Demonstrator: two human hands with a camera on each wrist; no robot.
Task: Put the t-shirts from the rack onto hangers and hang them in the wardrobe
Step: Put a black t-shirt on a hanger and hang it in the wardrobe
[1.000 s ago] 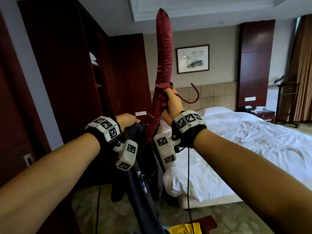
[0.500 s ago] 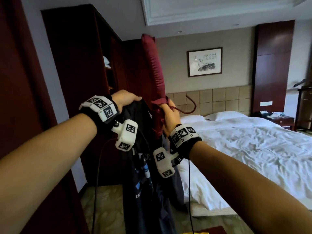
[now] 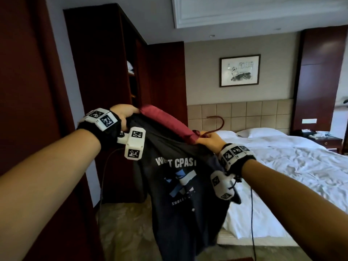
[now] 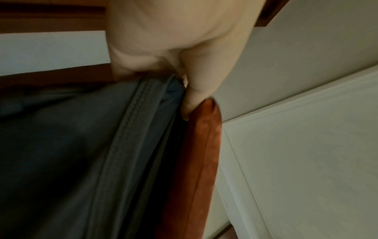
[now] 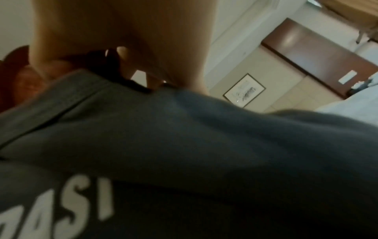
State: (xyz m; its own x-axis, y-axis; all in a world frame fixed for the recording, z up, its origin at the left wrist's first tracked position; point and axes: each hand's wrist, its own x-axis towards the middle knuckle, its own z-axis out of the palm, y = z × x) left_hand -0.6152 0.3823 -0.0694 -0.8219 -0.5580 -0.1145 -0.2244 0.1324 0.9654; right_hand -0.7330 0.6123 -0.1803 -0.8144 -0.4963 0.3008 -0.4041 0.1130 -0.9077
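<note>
Pinching the t-shirt (image 3: 180, 185) collar, the left hand (image 3: 123, 114) stretches it over the hanger (image 3: 167, 122); the right hand (image 3: 210, 141) grips the hanger's middle, steadying it.

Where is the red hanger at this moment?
In the head view, the red hanger sits mid-frame between both hands, partly inside the dark t-shirt, its hook toward the bed.

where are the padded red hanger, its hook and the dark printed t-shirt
padded dark red fabric hanger (image 3: 165, 119), head view, middle of the bare padded arm
thin curved metal hook (image 3: 222, 121), head view, top of the bend
dark navy printed t-shirt (image 3: 188, 213), head view, chest below the print
</note>
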